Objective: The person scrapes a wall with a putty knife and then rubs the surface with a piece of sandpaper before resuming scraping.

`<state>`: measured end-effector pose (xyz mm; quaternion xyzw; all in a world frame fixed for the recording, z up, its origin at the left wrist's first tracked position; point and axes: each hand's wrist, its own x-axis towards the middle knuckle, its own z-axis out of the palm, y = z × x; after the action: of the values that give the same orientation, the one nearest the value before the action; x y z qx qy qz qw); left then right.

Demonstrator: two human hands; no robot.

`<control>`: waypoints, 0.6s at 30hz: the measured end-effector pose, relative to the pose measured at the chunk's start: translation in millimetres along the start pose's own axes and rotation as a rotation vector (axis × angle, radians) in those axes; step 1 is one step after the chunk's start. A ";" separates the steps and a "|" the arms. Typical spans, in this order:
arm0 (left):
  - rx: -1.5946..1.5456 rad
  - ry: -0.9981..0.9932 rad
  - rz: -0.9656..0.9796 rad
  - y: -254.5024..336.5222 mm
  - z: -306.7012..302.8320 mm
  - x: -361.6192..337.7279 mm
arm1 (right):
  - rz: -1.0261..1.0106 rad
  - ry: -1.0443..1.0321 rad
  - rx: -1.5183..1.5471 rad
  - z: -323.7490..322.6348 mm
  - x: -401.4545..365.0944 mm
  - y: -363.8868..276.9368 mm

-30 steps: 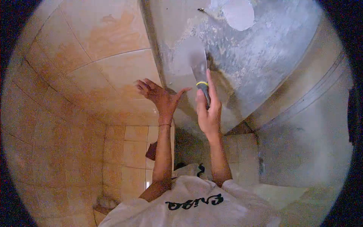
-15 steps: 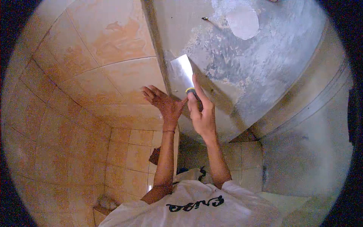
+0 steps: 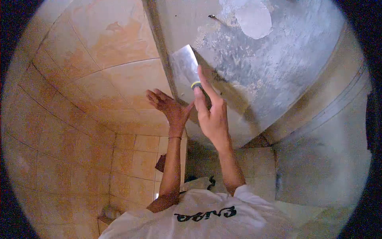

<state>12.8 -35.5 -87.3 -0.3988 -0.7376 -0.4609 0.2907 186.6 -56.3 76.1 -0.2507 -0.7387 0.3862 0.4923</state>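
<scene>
In my right hand (image 3: 213,111) is a putty knife (image 3: 186,63) with a wide metal blade and a dark handle with a yellow band. My index finger lies along the blade's right edge, and the thumb presses on the handle. The blade overlaps the grey wall (image 3: 229,63), close to its left corner edge. Just left of the knife, my left hand (image 3: 170,110) is spread with its fingers apart over the orange-beige tiles (image 3: 131,85) beside that corner. Its thumb points toward the handle.
A pale round patch (image 3: 254,19) sits high on the grey wall, with a small dark protruding piece (image 3: 212,16) left of it. Rough, mottled plaster surrounds both. A tiled floor (image 3: 135,159) lies below, with a dark brown object (image 3: 160,163) behind my left forearm.
My right hand and the putty knife have moved up and slightly left along the grey wall. The left hand has shifted slightly left and stays spread.
</scene>
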 end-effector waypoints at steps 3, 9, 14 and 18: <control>-0.009 0.011 0.028 9.8 -14.1 5.5 | 0.263 -0.116 0.039 -6.8 -0.7 -18.7; -0.032 0.036 0.048 4.9 -8.1 -0.2 | 0.299 -0.093 -0.048 -7.2 -7.7 -16.1; -0.062 0.030 0.039 10.2 -12.3 6.7 | 0.003 0.070 -0.037 -2.9 -3.6 -0.6; -0.013 0.037 0.052 5.9 -5.2 -2.7 | -0.038 0.105 -0.051 -9.2 -8.9 -3.2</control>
<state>19.6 -39.6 -84.7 -0.4113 -0.7185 -0.4651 0.3136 198.6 -61.8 76.0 -0.2692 -0.7260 0.3443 0.5310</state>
